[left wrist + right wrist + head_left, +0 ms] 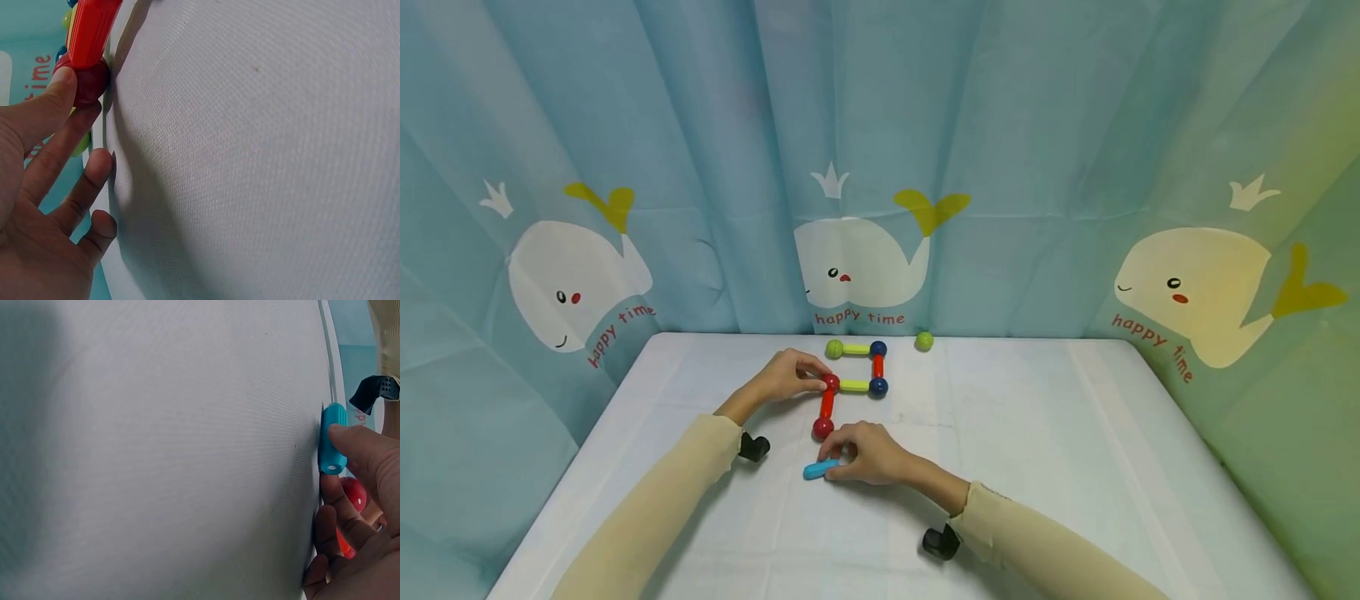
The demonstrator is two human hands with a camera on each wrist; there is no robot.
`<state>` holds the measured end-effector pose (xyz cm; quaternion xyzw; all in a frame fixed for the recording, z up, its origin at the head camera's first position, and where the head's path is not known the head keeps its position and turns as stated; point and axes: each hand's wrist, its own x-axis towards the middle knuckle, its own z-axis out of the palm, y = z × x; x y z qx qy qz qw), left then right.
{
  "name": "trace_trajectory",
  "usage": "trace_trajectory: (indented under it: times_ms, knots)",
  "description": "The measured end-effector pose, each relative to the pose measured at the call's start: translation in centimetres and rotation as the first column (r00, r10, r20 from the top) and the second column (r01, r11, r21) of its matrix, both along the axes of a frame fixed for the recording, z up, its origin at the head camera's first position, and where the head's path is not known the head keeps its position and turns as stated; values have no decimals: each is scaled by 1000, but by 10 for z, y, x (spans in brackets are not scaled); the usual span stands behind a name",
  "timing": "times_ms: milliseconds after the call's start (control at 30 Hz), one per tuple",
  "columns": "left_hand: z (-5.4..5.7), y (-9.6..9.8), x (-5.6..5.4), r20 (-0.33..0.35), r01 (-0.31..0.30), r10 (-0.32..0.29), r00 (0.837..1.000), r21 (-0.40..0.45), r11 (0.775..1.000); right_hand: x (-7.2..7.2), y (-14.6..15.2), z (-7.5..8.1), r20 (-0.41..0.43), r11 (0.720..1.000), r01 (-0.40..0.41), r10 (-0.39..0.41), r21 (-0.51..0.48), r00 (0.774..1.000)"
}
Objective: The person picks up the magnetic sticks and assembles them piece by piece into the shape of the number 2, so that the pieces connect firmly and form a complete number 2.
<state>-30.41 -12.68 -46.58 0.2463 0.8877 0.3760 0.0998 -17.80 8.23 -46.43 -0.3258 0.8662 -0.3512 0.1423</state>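
Note:
My left hand [781, 377] pinches a red ball [831, 382] between thumb and fingers; the other fingers spread loosely beside it in the left wrist view. From that ball a red stick [827, 405] runs toward me to a second red ball [823, 428]. A yellow-green stick [854, 387] joins it on the right to a dark blue ball [878, 387]. Close in front of the nearer red ball, my right hand [874, 455] holds a light blue stick [330, 450] by one end, low over the white table, its thumb lying along the stick's side.
Beyond, another red stick [877, 367], a second dark blue ball [878, 349], a yellow-green stick [856, 350] and a green ball [834, 349] continue the chain. A loose green ball [924, 341] lies near the back edge of the table [1037, 433]. Curtains [1037, 125] surround it.

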Motion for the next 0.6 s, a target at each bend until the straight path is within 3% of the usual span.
trace_trajectory:
  times_ms: [600]
  knots:
    - [0,-2,-1,-14,8,-8,1000,-8,1000,-2,0,-5,-29,1000,3,-3,18,1000]
